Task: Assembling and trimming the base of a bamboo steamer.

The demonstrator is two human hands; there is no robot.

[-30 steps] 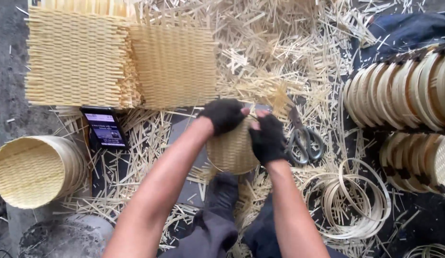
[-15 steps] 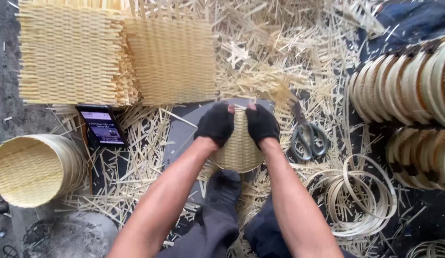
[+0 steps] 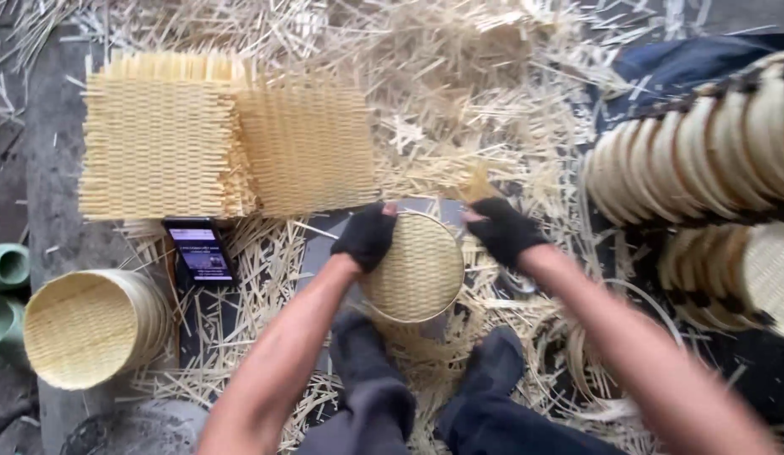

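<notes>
Flat, even daylight, no hard shadows, no glare. Pale straw at the top slightly washed out. Soft overall, compression smear. Right hand (image 3: 503,231) and forearm motion-blurred; left hand (image 3: 367,236) sharper. Stacked trays (image 3: 704,160) at right edge blurry, slightly stretched.

The right hand (image 3: 503,231) has left the round woven tray (image 3: 413,268) — only the left hand (image 3: 367,236) grips its rim.
</notes>
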